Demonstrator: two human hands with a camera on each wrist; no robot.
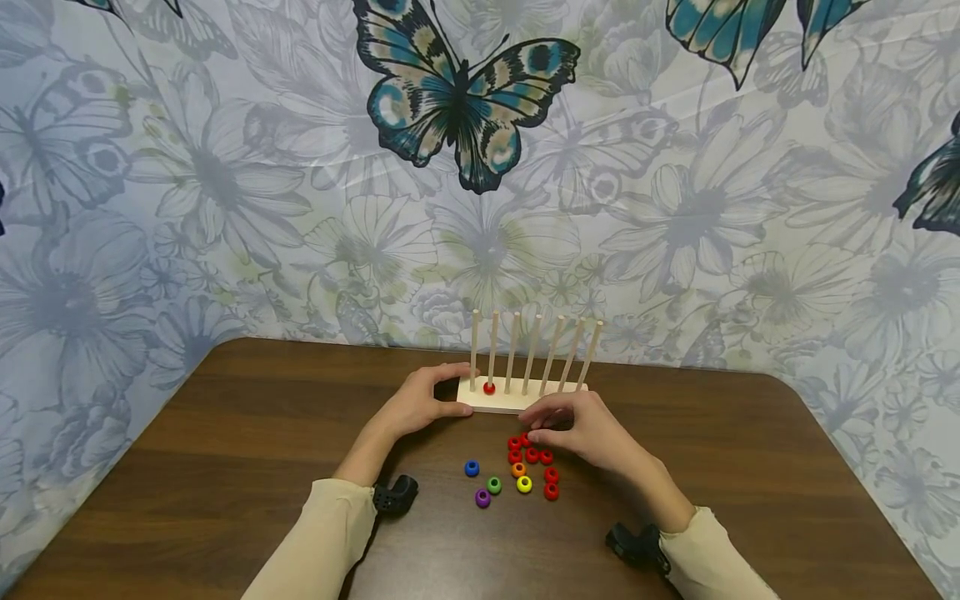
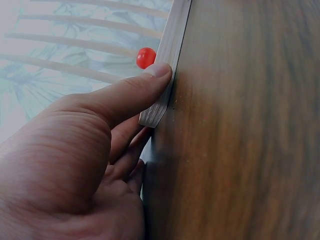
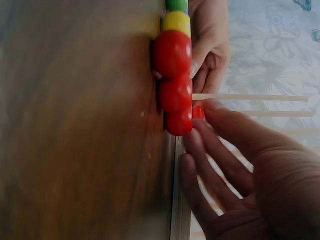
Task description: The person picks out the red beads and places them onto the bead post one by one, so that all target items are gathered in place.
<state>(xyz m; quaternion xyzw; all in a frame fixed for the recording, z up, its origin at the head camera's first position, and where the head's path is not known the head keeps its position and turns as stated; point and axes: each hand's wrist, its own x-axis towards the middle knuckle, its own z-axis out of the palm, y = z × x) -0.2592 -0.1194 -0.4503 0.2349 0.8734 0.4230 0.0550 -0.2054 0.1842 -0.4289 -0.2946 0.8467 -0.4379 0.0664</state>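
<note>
A pale wooden peg stand (image 1: pixel 495 402) with a row of upright pegs stands near the table's back edge. One red bead (image 1: pixel 489 388) sits low on its second peg from the left. My left hand (image 1: pixel 420 400) grips the stand's left end, its thumb along the front edge (image 2: pixel 167 65) and the fingers behind. In front of the stand, my right hand (image 1: pixel 588 425) reaches down at the red beads (image 1: pixel 532 456), thumb and forefinger apart beside the rearmost one. Nothing shows held between them. The right wrist view has nearer red beads (image 3: pixel 172 55) partly covering the fingertips.
Loose on the brown table (image 1: pixel 247 450) lie a blue bead (image 1: pixel 472 468), a green bead (image 1: pixel 494 485), a purple bead (image 1: pixel 483 498), a yellow bead (image 1: pixel 524 484) and an orange bead (image 1: pixel 518 470). Behind the table hangs a butterfly-patterned cloth (image 1: pixel 300 208).
</note>
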